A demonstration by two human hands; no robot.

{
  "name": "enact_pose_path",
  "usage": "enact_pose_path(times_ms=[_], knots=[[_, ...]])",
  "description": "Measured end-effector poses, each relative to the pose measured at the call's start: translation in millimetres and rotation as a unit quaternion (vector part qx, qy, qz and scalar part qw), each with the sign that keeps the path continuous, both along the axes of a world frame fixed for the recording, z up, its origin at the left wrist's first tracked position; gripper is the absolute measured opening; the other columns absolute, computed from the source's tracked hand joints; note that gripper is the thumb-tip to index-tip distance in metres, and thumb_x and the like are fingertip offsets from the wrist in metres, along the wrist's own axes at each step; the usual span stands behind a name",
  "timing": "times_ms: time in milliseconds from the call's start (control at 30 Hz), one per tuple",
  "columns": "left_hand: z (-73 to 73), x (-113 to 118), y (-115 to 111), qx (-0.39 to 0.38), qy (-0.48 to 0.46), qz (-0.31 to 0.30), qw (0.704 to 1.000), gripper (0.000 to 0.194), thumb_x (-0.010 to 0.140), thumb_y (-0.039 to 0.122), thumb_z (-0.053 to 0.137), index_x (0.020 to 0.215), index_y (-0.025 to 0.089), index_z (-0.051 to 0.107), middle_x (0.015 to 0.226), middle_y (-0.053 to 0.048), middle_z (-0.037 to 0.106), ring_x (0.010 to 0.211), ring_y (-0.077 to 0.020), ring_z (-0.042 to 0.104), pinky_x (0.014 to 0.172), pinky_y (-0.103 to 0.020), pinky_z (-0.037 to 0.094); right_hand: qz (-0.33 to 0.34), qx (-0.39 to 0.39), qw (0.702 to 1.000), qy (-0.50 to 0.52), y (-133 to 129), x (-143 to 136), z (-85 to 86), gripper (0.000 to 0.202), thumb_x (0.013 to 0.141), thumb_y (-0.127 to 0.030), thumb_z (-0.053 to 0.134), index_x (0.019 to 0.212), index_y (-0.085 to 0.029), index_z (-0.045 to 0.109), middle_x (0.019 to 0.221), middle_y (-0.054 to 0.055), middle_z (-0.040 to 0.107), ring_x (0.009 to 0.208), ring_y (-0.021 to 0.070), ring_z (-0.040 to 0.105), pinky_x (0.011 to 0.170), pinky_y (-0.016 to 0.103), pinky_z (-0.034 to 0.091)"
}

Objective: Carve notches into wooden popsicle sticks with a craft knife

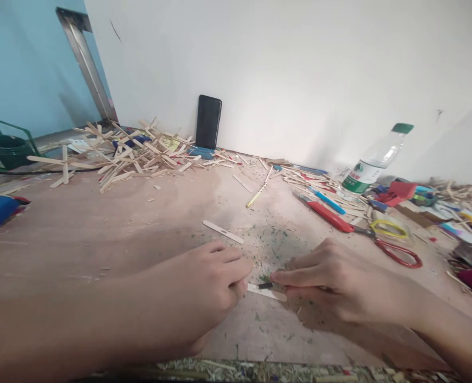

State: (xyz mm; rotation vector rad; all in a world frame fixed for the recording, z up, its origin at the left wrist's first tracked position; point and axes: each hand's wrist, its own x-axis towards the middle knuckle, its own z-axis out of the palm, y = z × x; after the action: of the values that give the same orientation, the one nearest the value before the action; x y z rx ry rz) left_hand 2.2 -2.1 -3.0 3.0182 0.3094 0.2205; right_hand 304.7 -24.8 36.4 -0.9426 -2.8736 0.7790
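Note:
My left hand (220, 279), fingers curled, presses the left end of a flat wooden craft stick (270, 293) on the table. My right hand (327, 282) pinches a small, dark, flat blade-like piece (265, 285) over that same stick; most of it is hidden by my fingers, so its exact kind is unclear. Just beyond my left hand lies another craft stick (223, 232) with a small slot in its middle. Fine green shavings (274, 239) are scattered around and beyond my right hand.
A heap of craft sticks (140, 151) lies at the back left beside a leaning black phone (208, 122). To the right are red scissors (397, 252), a red-handled cutter (329, 215), a blue pen-like tool (327, 201) and a tilted water bottle (373, 162). A green bucket (7, 149) stands far left.

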Motion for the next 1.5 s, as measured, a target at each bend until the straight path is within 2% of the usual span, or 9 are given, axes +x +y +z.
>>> enact_pose_path(times_ms=[67, 267, 433, 633, 833, 1033, 1300, 1500], knots=[[0.6, 1, 0, 0.004, 0.0, -0.001, 1.0, 0.02, 0.079, 0.01, 0.079, 0.098, 0.015, 0.074, 0.101, -0.005, 0.069, 0.087, -0.0234, 0.058, 0.084, -0.04, 0.044, -0.002, 0.005, 1.0, 0.013, 1, 1, -4.1, 0.034, 0.118, -0.023, 0.053, 0.132, -0.015, 0.083, 0.099, 0.012, 0.087, 0.078, 0.0222, 0.074, 0.066, 0.036, 0.04], [2.3, -1, -1, 0.007, 0.007, -0.001, 1.0, 0.023, 0.077, 0.008, 0.077, 0.098, 0.016, 0.073, 0.103, -0.005, 0.07, 0.088, -0.0232, 0.058, 0.086, -0.04, 0.045, -0.044, -0.043, 0.994, 0.089, -1, 1, -17.5, 0.035, 0.121, -0.032, 0.055, 0.125, -0.014, 0.085, 0.094, 0.011, 0.086, 0.076, 0.0189, 0.075, 0.067, 0.031, 0.045], [1.8, -2, -1, 0.007, 0.015, 0.008, 1.0, 0.023, 0.078, 0.008, 0.077, 0.099, 0.017, 0.072, 0.103, -0.005, 0.07, 0.088, -0.0233, 0.059, 0.084, -0.04, 0.046, -0.044, -0.046, 0.993, 0.096, -1, 1, -20.8, 0.039, 0.122, -0.034, 0.054, 0.12, -0.012, 0.086, 0.079, 0.007, 0.079, 0.064, 0.0154, 0.065, 0.061, 0.03, 0.041], [4.3, -4, 2, 0.02, 0.026, -0.006, 0.999, 0.02, 0.086, 0.011, 0.077, 0.104, 0.018, 0.071, 0.107, -0.006, 0.071, 0.093, -0.0246, 0.062, 0.089, -0.041, 0.047, -0.008, 0.023, 0.993, 0.117, 1, 4, -26.3, 0.034, 0.122, -0.031, 0.056, 0.129, -0.014, 0.085, 0.087, 0.008, 0.081, 0.069, 0.017, 0.065, 0.06, 0.032, 0.037], [3.7, -7, 2, 0.021, 0.023, -0.004, 0.999, 0.017, 0.09, 0.009, 0.074, 0.103, 0.019, 0.07, 0.106, -0.005, 0.071, 0.093, -0.0245, 0.063, 0.089, -0.041, 0.045, 0.005, 0.037, 0.991, 0.129, 3, 8, -31.7, 0.034, 0.122, -0.03, 0.056, 0.127, -0.014, 0.085, 0.09, 0.009, 0.083, 0.07, 0.0173, 0.07, 0.06, 0.032, 0.041], [3.7, -7, 5, -0.003, -0.003, -0.002, 1.0, 0.014, 0.096, 0.005, 0.069, 0.1, 0.018, 0.071, 0.101, -0.004, 0.069, 0.09, -0.0226, 0.062, 0.088, -0.041, 0.046, 0.01, 0.053, 0.992, 0.111, 3, 9, -27.1, 0.031, 0.119, -0.024, 0.058, 0.13, -0.015, 0.085, 0.091, 0.009, 0.083, 0.071, 0.0178, 0.073, 0.061, 0.032, 0.043], [2.9, -7, 7, 0.004, -0.027, -0.007, 1.0, 0.02, 0.102, 0.005, 0.062, 0.11, 0.018, 0.076, 0.104, -0.005, 0.072, 0.092, -0.0235, 0.064, 0.094, -0.043, 0.046, -0.027, -0.036, 0.994, 0.096, 4, 6, -16.3, 0.03, 0.115, -0.021, 0.064, 0.135, -0.014, 0.084, 0.095, 0.009, 0.087, 0.073, 0.0151, 0.073, 0.064, 0.028, 0.047], [3.6, -7, 5, 0.033, -0.006, -0.004, 0.999, 0.014, 0.097, 0.008, 0.069, 0.106, 0.018, 0.074, 0.1, -0.004, 0.07, 0.088, -0.0234, 0.062, 0.092, -0.043, 0.043, -0.032, -0.064, 0.992, 0.1, 1, 7, -7.7, 0.032, 0.115, -0.021, 0.061, 0.135, -0.015, 0.085, 0.097, 0.011, 0.087, 0.071, 0.0149, 0.07, 0.062, 0.028, 0.045]])
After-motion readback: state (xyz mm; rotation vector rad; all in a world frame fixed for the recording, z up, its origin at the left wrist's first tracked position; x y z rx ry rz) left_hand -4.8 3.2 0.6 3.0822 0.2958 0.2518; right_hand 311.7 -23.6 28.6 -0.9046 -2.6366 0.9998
